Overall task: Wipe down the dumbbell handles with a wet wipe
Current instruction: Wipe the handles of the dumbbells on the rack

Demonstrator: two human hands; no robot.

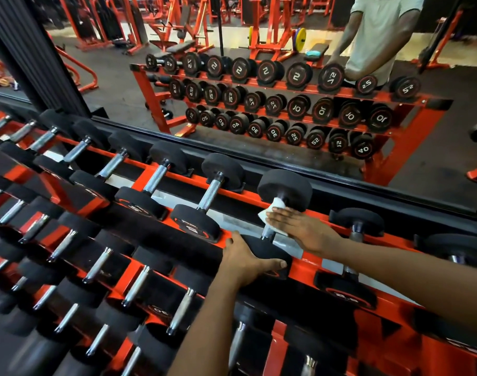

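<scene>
A black dumbbell (286, 187) lies on the top tier of the orange rack (297, 267), its chrome handle mostly covered. My right hand (299, 229) lies over that handle with straight fingers, pressing a white wet wipe (275, 210) against it. My left hand (248, 260) grips the near black head of the same dumbbell, thumb along its front face. Only a short piece of handle shows below the wipe.
More dumbbells with chrome handles (210, 195) fill the rack's three tiers to the left and right. A wall mirror (259, 99) directly behind the rack reflects the rack, gym machines and a person in a light shirt.
</scene>
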